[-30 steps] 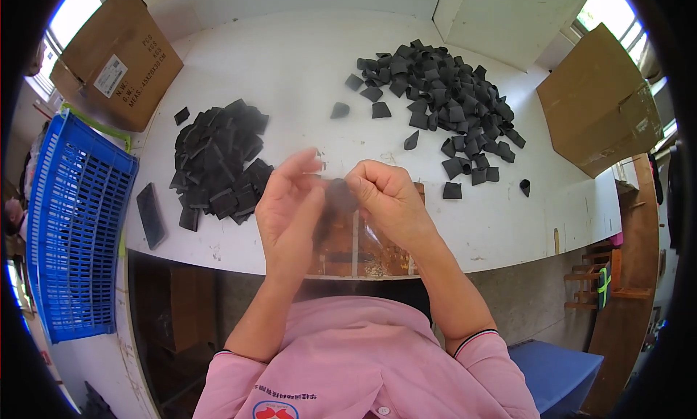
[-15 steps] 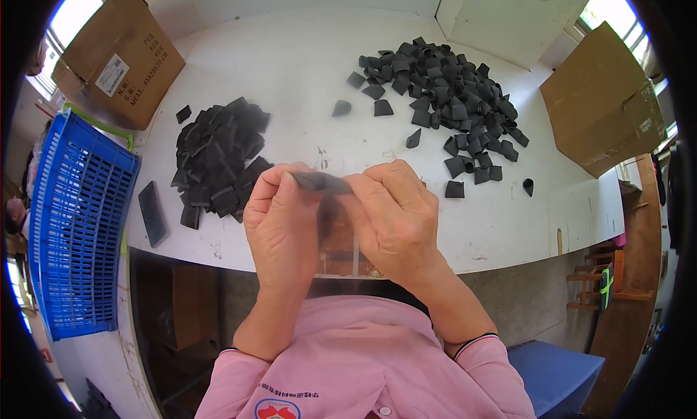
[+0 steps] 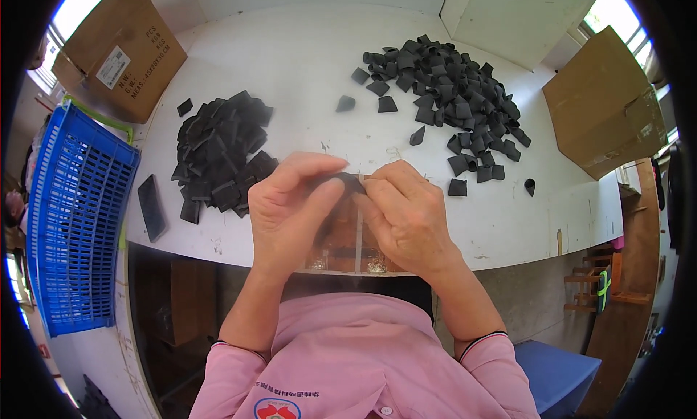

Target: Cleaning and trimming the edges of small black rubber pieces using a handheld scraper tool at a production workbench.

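Note:
Between my two hands, above the table's near edge, is a small black fabric piece [image 3: 351, 183], blurred and partly covered by fingers. My left hand [image 3: 284, 214] curls around its left side, with the thumb lying against it. The fingers of my right hand [image 3: 406, 219] pinch its right end. Left of my hands lies a heap of flat black fabric pieces [image 3: 218, 154]. Farther off to the right spreads a larger pile of black pieces bent into open loops [image 3: 465, 92], with several loose ones around it.
A phone [image 3: 152, 208] lies near the table's left edge, beside a blue plastic basket [image 3: 80, 223]. Cardboard boxes stand at the far left [image 3: 120, 56] and far right [image 3: 606, 103] of the white table [image 3: 305, 70]. A blue stool-like object [image 3: 555, 379] is at lower right.
The fabric piece was stretched flat between both hands; now it is bunched closer in. My left hand has turned, its fingers curling over and its thumb shifting right. The piles look the same.

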Demonstrator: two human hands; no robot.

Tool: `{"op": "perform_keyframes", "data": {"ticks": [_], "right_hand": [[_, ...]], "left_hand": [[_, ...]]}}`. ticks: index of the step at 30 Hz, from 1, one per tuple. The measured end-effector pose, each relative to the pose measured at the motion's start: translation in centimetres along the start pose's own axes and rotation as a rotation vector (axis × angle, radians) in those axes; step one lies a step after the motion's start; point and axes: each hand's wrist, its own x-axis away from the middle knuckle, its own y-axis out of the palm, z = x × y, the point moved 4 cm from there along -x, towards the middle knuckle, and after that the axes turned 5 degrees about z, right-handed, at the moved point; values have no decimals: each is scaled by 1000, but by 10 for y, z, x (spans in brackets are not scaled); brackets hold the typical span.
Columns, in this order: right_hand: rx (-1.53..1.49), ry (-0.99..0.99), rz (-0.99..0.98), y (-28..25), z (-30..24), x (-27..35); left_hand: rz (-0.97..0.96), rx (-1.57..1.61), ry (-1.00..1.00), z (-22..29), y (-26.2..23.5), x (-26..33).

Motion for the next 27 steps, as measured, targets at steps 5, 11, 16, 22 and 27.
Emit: {"op": "perform_keyframes", "data": {"ticks": [5, 11, 16, 22, 27], "right_hand": [[-326, 347, -74, -5, 3, -6], [-234, 152, -68, 3, 1, -10], [-156, 78, 16, 10, 3, -4], [32, 3, 43, 10, 2, -3], [-692, 764, 206, -14, 61, -18]], "left_hand": [[-49, -288, 218, 14, 6, -6], [58, -147, 128, -5, -7, 1], [41, -4, 120, -10, -4, -1], [29, -139, 165, -11, -7, -1], [190, -403, 12, -50, -40, 31]]}}
